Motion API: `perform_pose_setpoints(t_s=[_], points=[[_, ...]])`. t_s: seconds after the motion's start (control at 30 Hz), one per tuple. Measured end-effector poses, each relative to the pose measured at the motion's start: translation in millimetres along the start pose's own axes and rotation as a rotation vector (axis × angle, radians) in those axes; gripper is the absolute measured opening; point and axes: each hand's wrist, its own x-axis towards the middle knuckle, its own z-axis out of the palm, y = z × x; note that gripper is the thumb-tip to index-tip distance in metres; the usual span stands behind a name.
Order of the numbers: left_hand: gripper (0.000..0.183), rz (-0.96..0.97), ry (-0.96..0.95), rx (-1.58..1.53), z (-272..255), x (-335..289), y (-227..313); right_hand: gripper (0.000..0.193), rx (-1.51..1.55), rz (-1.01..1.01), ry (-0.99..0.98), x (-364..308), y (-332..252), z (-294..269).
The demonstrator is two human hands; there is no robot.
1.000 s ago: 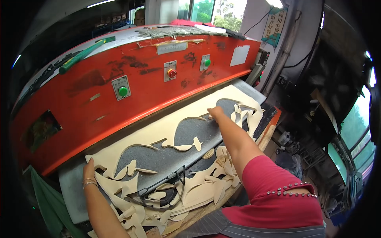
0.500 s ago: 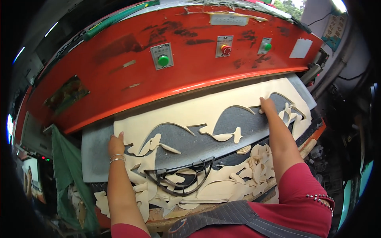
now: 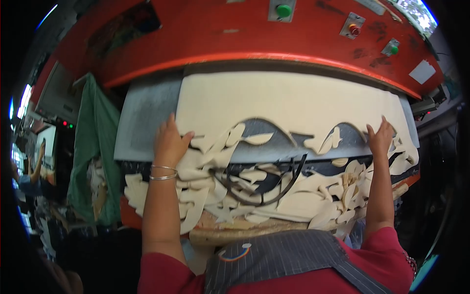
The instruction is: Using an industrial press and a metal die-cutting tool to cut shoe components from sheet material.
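Observation:
A cream sheet of soft material (image 3: pixel 289 98) lies on the grey metal plate (image 3: pixel 144 117), its near side cut into curved openings and ragged strips. My left hand (image 3: pixel 170 142) rests at the sheet's left edge, with thumb and fingers spread. On the right side, my right hand (image 3: pixel 381 138) touches the strips by a cut-out, its thumb apart from the fingers. Between my arms, a dark curved metal frame, seemingly a cutting die (image 3: pixel 262 202), lies among cream offcuts (image 3: pixel 303 203) at the plate's near edge. Loose cream pieces (image 3: pixel 258 139) sit in the openings.
A red machine beam (image 3: pixel 210 41) spans the far side, low over the plate, with a green button (image 3: pixel 283 11) and a red stop button (image 3: pixel 354 30). Green cloth (image 3: pixel 88 147) hangs at the left. A wooden edge (image 3: pixel 230 235) runs in front of me.
My view has turned and dropped lower. The sheet has come nearer to me, its cut-outs now at the plate's near edge. Both hands have changed from gripping to spread fingers.

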Motion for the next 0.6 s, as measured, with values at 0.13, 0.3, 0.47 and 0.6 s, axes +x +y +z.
perform_pose_setpoints(t_s=[0.13, 0.3, 0.47, 0.6], points=[[0.038, 0.184, 0.012, -0.295, -65.1, -32.1, 35.0, 0.025, 0.779, -0.464, -0.224, -35.1, -125.2, -85.0], [0.012, 0.322, -0.436, -0.613, -58.2, -141.3, 56.2, 0.015, 0.784, -0.483, -0.629, -119.3, -131.7, -108.9], [0.028, 0.676, -0.381, -0.715, 20.9, -205.1, 116.7, 0.048, 0.706, -0.555, -0.759, -159.3, -137.6, -139.6], [0.043, 0.677, -0.300, -0.483, 35.6, -213.0, 149.8, 0.078, 0.437, -0.685, -0.736, -155.0, -158.2, -130.4]])
